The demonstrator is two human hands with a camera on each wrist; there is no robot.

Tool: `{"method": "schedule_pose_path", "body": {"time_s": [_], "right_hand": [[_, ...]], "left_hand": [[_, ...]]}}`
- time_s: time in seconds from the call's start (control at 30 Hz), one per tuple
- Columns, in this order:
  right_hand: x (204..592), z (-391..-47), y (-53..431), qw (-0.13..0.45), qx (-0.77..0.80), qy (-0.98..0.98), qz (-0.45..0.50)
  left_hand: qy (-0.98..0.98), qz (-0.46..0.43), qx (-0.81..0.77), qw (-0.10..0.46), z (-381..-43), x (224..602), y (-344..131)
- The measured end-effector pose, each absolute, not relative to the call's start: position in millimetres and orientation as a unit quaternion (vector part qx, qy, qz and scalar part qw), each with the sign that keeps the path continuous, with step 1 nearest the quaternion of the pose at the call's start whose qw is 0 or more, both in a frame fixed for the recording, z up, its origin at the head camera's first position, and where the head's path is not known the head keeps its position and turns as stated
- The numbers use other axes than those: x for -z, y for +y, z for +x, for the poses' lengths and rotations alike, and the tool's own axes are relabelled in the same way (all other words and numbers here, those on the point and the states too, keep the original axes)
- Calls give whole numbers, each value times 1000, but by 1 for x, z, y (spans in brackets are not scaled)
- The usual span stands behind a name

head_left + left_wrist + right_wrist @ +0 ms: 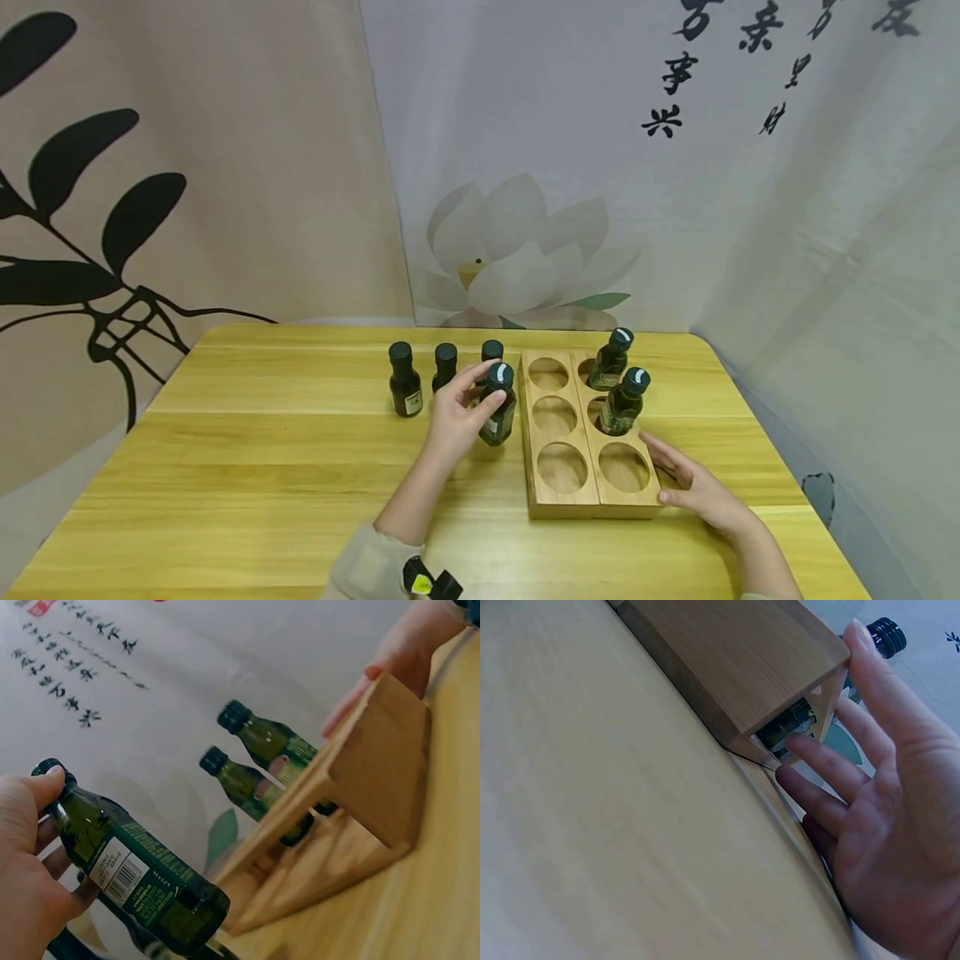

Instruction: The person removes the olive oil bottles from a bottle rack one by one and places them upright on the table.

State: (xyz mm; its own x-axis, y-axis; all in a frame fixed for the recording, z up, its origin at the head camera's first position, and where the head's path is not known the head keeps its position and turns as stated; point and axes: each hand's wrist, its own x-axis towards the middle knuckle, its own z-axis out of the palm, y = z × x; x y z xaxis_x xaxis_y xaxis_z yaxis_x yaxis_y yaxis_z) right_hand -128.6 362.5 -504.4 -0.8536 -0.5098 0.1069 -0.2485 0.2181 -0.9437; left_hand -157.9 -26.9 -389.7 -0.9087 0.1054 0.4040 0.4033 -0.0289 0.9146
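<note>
My left hand (pixel 452 421) pinches a small dark green glass bottle (pixel 497 418) near its black cap, thumb on one side and fingers on the other. In the left wrist view, this bottle (pixel 146 862) shows a white barcode label and appears lifted off the table. It is left of a wooden rack (pixel 566 510) with two columns of round holes. Two similar bottles, one at the back (pixel 611 358) and one in front of it (pixel 624 402), lean in the right column. My right hand (pixel 697 490) rests against the rack's right side, thumb at the near corner, fingers extended.
Left of the rack stand more capped bottles: a leftmost one (pixel 406 385), a middle one (pixel 446 362) and one (pixel 492 349) partly hidden behind my left hand. The wooden table (pixel 262 467) meets a printed cloth backdrop (pixel 540 125) behind.
</note>
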Motion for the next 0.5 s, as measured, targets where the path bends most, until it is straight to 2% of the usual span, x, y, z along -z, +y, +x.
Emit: {"method": "schedule_pose_path", "body": {"time_s": [0.5], "right_hand": [[505,-130,362,112,576,771,-249]], "left_hand": [[-689,-173,696,102,-162,425,-29]]}}
